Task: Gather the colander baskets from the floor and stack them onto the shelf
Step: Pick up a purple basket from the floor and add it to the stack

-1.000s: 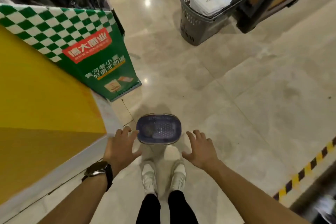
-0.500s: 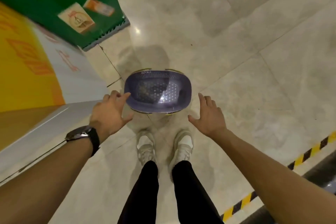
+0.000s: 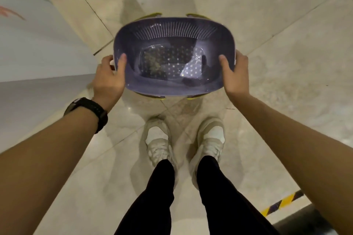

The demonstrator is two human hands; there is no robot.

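Basket (image 3: pixel 172 30) gripped at both ends, my left hand (image 3: pixel 108 78) and right hand (image 3: pixel 236 74) curled over its rim, thumbs inside.

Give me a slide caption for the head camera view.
Left hand and right hand grip opposite ends of a purple perforated plastic colander basket over a tiled floor.

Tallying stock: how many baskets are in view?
2: a purple basket gripped between left hand and right hand; a yellow-green basket nested under it, edges showing. More may hide beneath.
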